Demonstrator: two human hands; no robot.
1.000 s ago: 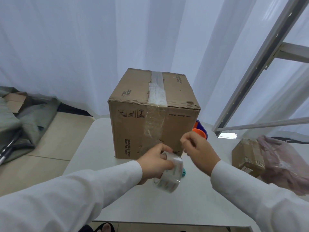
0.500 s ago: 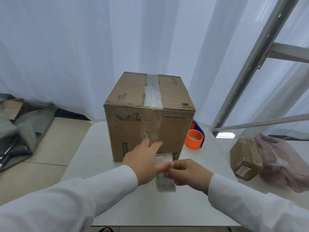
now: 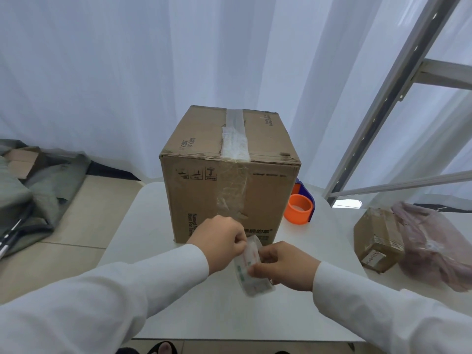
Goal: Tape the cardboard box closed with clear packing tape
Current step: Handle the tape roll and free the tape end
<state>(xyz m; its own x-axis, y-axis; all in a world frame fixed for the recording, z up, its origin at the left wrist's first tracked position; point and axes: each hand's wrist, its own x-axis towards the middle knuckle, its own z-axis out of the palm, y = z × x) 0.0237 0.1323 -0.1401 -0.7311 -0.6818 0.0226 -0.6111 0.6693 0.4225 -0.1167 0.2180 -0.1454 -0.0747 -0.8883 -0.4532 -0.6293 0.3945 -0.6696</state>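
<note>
A closed cardboard box (image 3: 204,190) stands on the white table (image 3: 143,226). A strip of clear tape (image 3: 234,139) runs along its top seam and down the front face, wrinkled there. In front of the box I hold a roll of clear packing tape (image 3: 251,273) between both hands. My left hand (image 3: 219,241) pinches the roll's upper edge, fingers closed. My right hand (image 3: 283,264) grips the roll from the right side. Both hands are just below the box's front face, not touching it.
An orange and blue tape dispenser (image 3: 300,206) sits right of the box. A small taped parcel (image 3: 378,238) and a pink plastic bag (image 3: 434,244) lie at the far right. Grey cloth (image 3: 30,195) lies on the floor at left. A metal frame (image 3: 383,103) rises behind.
My left hand left the box's front face and closed on the roll's top. The roll moved slightly down and toward me, with the right hand holding it from the side.
</note>
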